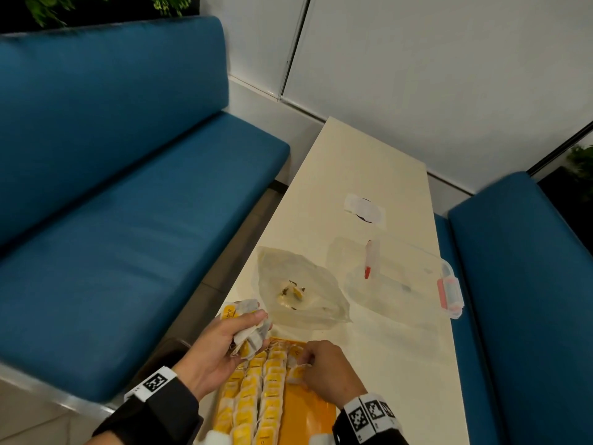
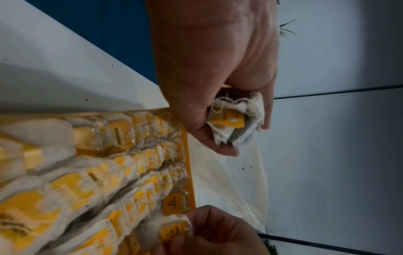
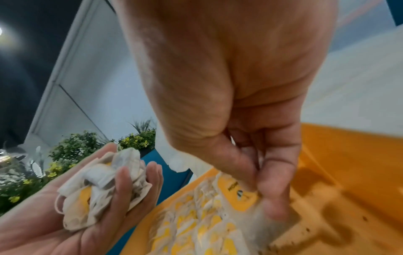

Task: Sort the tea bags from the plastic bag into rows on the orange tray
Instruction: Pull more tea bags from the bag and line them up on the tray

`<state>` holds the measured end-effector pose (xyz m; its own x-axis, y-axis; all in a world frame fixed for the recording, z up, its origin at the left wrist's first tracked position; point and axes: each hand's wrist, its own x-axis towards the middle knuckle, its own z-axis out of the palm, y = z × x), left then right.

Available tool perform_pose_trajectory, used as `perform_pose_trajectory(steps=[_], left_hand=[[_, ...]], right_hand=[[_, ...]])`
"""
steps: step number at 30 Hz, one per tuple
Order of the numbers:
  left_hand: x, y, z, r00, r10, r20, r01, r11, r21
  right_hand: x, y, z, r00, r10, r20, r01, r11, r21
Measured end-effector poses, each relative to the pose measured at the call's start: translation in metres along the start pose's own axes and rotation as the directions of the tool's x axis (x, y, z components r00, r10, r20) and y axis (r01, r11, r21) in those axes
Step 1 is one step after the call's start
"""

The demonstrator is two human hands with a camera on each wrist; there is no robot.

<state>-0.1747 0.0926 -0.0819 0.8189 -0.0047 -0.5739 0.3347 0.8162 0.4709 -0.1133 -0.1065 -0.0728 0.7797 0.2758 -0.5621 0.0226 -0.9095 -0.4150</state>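
Tea bags (image 1: pixel 253 403): three packed rows already laid on the tray (image 1: pixel 308 409), running 6 to 12 o'clock in the head view, filling the tray's left part. A fourth row has just begun at the 12 o'clock end, a couple of bags only; the right part of the tray is bare orange with some tea dust specks.

Right hand (image 1: pixel 324 364) is at the far end of that new row, thumb and fingers pinching a single bag (image 2: pixel 174 227) by its paper and yellow tag, low over the tray, seemingly setting it down behind the one already there. Whether it touches the tray floor yet, cannot tell.

Left hand (image 1: pixel 224 345) hovers at about 10 o'clock from the tray, palm up, fingers curled round a crumpled bunch (image 3: pixel 102 189) of bags, the feed stock for the right hand.

Plastic bag (image 1: pixel 298 290) lies flat on the surface at 12 o'clock, just beyond the tray, looks nearly emptied: only scraps and one yellow bit left inside. A clear lidded box (image 1: pixel 401 277) sits at 1 o'clock, well apart from the tray.

Progress, my read: well past half. Left to do: place the bunch one by one into row four, maybe a fifth, and check the bag's leftovers. Risk: strings tangling in the bunch, pulling out two at once.
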Motion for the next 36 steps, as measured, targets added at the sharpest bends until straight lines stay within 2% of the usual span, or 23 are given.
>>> perform_pose_trajectory(steps=[8, 18, 25, 28, 30, 33, 34, 36], left_hand=[[0.003, -0.001, -0.006, 1.0, -0.013, 0.01, 0.013, 1.0, 0.011], [0.002, -0.001, -0.007, 1.0, -0.012, 0.011, 0.011, 0.998, 0.07], [0.0, 0.005, -0.004, 1.0, -0.026, -0.015, 0.026, 1.0, 0.009], [0.0, 0.007, 0.0, 0.999, -0.028, -0.016, 0.028, 1.0, -0.009], [-0.002, 0.008, 0.006, 0.999, -0.037, 0.0, 0.037, 0.999, 0.001], [-0.005, 0.005, 0.014, 0.998, -0.067, 0.021, 0.068, 0.998, -0.013], [-0.005, 0.004, 0.016, 0.997, -0.077, 0.028, 0.078, 0.997, -0.018], [-0.005, 0.001, 0.019, 0.993, -0.1, 0.063, 0.101, 0.995, -0.007]], right_hand=[[0.008, -0.003, 0.02, 0.973, 0.114, -0.201, -0.096, 0.991, 0.097], [0.003, -0.007, 0.029, 0.939, 0.211, -0.271, -0.156, 0.965, 0.21], [0.004, -0.004, 0.029, 0.946, 0.227, -0.232, -0.186, 0.965, 0.186], [-0.004, -0.008, 0.014, 0.943, 0.134, -0.304, -0.119, 0.991, 0.067], [-0.015, -0.018, 0.003, 0.928, -0.024, -0.372, 0.05, 0.997, 0.061], [-0.035, -0.041, -0.009, 0.849, -0.284, -0.445, 0.373, 0.919, 0.126], [-0.038, -0.047, -0.011, 0.831, -0.322, -0.453, 0.426, 0.892, 0.148], [-0.04, -0.054, -0.012, 0.827, -0.33, -0.455, 0.462, 0.86, 0.217]])
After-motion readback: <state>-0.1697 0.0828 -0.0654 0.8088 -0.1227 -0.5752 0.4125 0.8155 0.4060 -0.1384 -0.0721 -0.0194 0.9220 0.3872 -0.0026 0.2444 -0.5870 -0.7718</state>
